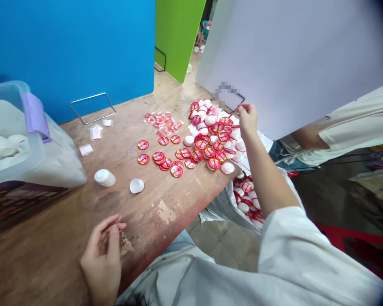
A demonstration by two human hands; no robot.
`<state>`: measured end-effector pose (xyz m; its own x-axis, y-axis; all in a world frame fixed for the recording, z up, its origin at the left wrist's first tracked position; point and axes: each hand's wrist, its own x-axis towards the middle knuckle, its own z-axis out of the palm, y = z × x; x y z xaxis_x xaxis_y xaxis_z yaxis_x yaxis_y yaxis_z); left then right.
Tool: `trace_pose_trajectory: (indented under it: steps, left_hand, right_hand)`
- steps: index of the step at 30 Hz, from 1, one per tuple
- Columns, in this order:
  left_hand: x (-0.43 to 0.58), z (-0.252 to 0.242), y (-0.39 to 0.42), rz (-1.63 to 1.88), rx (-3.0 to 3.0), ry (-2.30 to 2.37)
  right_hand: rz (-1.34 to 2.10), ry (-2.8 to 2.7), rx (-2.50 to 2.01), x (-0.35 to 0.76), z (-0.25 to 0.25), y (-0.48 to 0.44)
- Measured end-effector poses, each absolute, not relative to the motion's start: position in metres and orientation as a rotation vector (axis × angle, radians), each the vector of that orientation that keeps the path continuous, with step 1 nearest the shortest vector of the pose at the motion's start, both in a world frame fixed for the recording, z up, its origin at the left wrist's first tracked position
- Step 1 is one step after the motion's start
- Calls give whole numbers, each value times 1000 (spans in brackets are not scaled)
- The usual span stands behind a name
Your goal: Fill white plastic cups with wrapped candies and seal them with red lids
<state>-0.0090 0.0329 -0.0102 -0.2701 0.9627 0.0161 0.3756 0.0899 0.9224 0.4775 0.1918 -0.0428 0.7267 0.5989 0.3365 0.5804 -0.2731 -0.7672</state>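
As the table (51, 246) is viewed from its near edge, the left grip (104, 255) is shown loosely curled and empty, near a stack of white cups (104, 177); red-labelled cups (209, 153) are heaped just left of the nearer right grip (247, 118), which is pressed together, any pinched item being unclear.

Head view looks down (quite close) at left hand (102, 259), right hand (248, 119).

Red-rimmed round labelled discs (178, 159) lie scattered at two o'clock from the relaxed left hand (102, 255), heaped with white plastic cups (207, 127) beneath the raised right hand (247, 119). A lone cup (137, 185) lies on its side at one o'clock, a short stack of cups (104, 178) at twelve.
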Motion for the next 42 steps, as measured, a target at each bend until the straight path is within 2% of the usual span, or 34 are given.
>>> trace_pose_trajectory:
  steps: [4,12,22,33,36,39,42]
  left_hand:
    - [-10,-11,34,1163,1317,1750]
    - [-5,-13,39,1127,1319,1726]
    - [-5,-13,37,1117,1340,1727]
    - [-9,-11,35,1125,1288,1743]
    - [-11,-11,35,1135,1296,1774]
    - [-11,-12,35,1140,1278,1792]
    - [-8,-13,35,1101,1270,1770]
  right_hand:
    - [-4,-830,-1961,479,-52,143]
    - [60,-928,-2194,417,-111,68]
    - [10,-827,-2468,389,-106,146]
    - [47,-620,-2333,417,-86,209]
    - [-87,-798,-2194,411,-85,180]
    - [-213,-1225,-2041,381,-88,133]
    - [-259,-1689,-2082,341,-88,102]
